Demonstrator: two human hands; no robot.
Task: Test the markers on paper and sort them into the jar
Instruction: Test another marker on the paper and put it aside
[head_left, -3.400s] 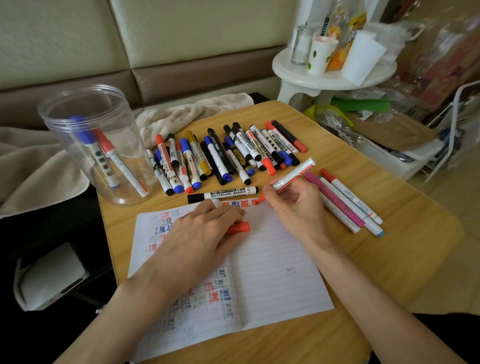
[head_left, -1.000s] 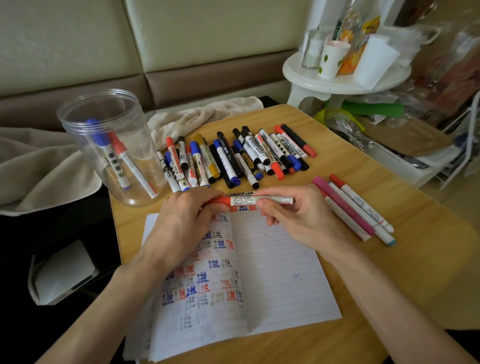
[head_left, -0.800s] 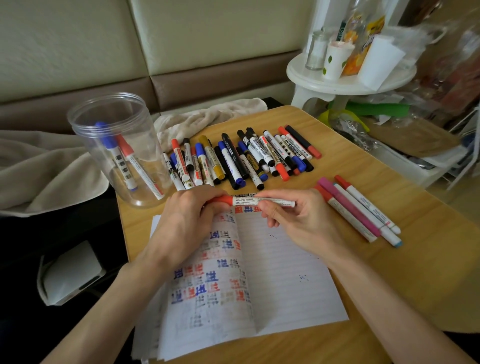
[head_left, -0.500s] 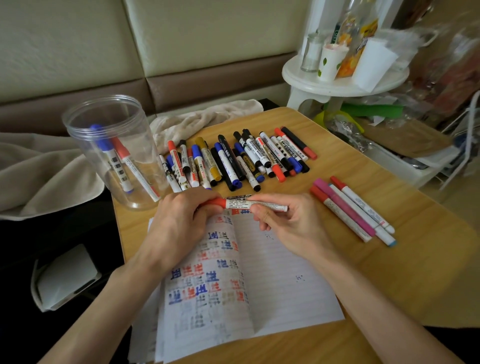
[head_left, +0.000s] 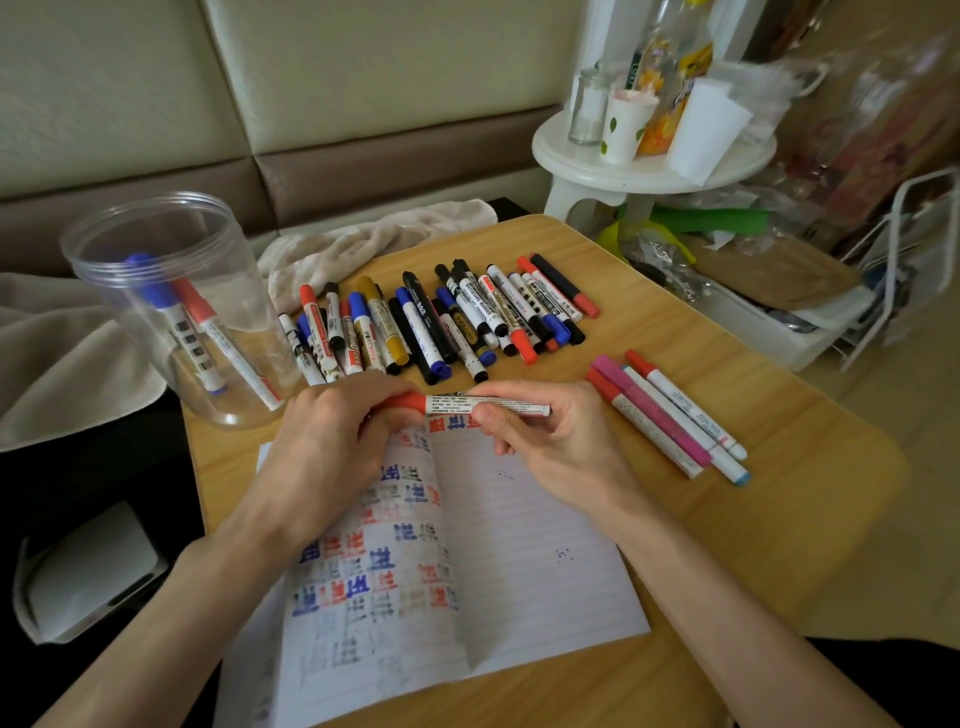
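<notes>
Both hands hold one red marker (head_left: 483, 404) level above the top edge of the lined paper (head_left: 524, 551). My left hand (head_left: 332, 441) grips its red cap end. My right hand (head_left: 545, 436) pinches its white barrel. The paper's left page carries red, blue and black test marks. A clear plastic jar (head_left: 171, 306) stands at the table's left edge with a blue marker and a red marker leaning inside. A row of several markers (head_left: 441, 317) lies behind my hands.
Several thin pens (head_left: 670, 415), red, pink and white, lie to the right of my right hand on the wooden table (head_left: 779, 493). A beige cloth (head_left: 363, 244) lies behind the table. A white stool (head_left: 649, 166) with cups and bottles stands at the back right.
3.4 s ago my right hand held the uncapped marker over the paper and my left held its cap. Now the cap sits on the marker, held by both hands; little has changed in the last second.
</notes>
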